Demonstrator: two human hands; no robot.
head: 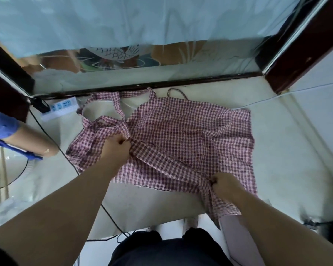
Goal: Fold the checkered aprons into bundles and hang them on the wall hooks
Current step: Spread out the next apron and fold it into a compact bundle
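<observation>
Pale cream tabletop [277, 150] set against a frosted glass panel [123, 60] etched with a fish pattern, dark red wood framing on both sides. Red-and-white checkered apron [190, 135] lies spread over the middle of the tabletop, rumpled, bib end toward the glass. Its neck strap [104, 104] forms an open loop at the far left, and a thin tie string [178, 92] curls just beyond the top edge. My left hand [119, 146] is closed in a fist around a gather of cloth left of the apron's centre, and folds radiate out from the grip. My right hand [224, 184] pinches the near right edge with curled fingers; below it, a corner of the apron hangs off the near edge of the tabletop. White power strip [60, 108] sits at the far left, near the strap loop but not touching it. Second person's forearm [31, 139] reaches in from the left with a blue sleeve [0, 123] above it, well apart from the apron; I cannot see that hand clearly.
</observation>
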